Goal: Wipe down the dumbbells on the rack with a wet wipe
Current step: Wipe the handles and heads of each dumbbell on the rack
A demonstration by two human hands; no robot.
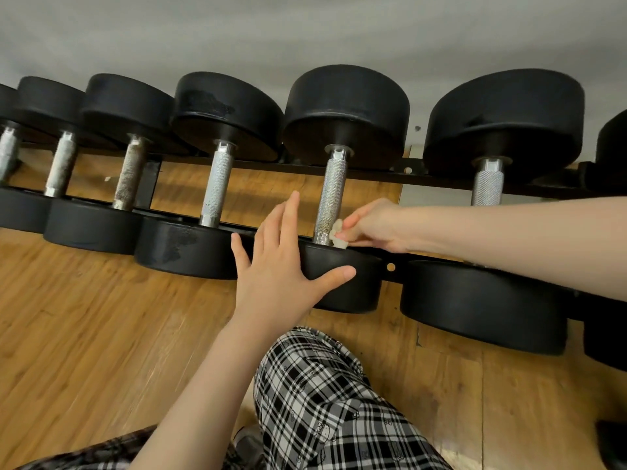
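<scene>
Seven dumbbells (334,188), one wet wipe (338,234)

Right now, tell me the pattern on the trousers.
Black-and-white plaid on the trousers, best seen in the head view.

Both arms are bare from hand to frame edge — no sleeves, rings, watch or bracelet on the left hand (278,266) or the right hand (369,225). The trousers (332,401) are loose — a black-and-white plaid with small cartoon outlines printed in the pale squares.
</scene>
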